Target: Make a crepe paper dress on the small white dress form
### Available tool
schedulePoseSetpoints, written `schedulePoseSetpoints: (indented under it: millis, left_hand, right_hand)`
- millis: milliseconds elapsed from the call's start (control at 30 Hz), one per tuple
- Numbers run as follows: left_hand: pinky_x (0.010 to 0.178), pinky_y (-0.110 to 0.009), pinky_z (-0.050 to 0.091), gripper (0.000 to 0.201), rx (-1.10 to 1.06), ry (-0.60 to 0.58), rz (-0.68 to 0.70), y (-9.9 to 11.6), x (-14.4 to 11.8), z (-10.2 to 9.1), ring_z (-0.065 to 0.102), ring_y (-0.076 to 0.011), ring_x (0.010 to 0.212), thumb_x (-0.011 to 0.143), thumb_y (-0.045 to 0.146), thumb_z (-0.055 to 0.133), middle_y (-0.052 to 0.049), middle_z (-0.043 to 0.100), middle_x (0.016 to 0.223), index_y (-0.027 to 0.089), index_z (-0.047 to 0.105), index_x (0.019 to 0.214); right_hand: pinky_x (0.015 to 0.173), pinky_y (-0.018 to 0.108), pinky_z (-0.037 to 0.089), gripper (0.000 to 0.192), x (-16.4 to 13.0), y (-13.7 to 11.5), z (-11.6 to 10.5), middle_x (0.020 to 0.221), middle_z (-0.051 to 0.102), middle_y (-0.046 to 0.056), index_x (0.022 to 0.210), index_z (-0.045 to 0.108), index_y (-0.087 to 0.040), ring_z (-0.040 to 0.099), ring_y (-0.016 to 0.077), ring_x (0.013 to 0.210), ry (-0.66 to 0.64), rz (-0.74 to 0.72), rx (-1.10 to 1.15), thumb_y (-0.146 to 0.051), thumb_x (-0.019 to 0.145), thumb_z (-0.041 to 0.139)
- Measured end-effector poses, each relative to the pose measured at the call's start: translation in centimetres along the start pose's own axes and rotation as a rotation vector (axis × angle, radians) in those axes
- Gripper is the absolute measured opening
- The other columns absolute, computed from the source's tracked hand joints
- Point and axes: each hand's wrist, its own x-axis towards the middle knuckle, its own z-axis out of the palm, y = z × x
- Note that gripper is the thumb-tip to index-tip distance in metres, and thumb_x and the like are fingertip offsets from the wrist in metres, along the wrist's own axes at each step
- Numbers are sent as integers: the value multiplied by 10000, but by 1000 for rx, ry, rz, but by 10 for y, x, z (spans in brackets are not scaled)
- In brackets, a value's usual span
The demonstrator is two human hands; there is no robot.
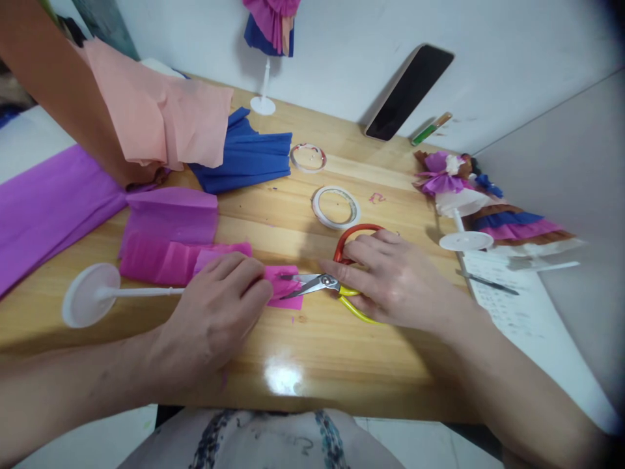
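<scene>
A glossy, honey-coloured wooden bench (312, 365) with a visible grain fills the middle of the view, and a bright patch of light glares off its varnish near the front edge. Behind it rises a plain white wall (351, 45), scuffed here and there. At the right a second pale grey-white wall surface (581, 169) meets it at an angle. Below the bench's front edge, a strip of pale tiled floor (420, 443) shows.
</scene>
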Motion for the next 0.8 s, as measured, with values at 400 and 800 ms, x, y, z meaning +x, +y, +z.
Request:
schedulePoseSetpoints:
  millis: [400,800]
  left_hand:
    - [720,-353,467,123,-4,53,54,-2,-1,2,547,-217,839,920,75,514,-74,637,923,142,616,934]
    - [714,-372,471,135,27,51,95,-3,-1,3,527,-231,811,907,47,498,-81,619,898,134,600,889]
  right_hand:
    - [644,329,330,283,-3,-1,2,706,560,54,1028,699,-149,464,185,667,17,-5,-49,-155,955,427]
    - [600,301,335,267,-6,-2,1,690,547,47,1048,698,-128,444,178,634,26,-23,-37,-123,969,443]
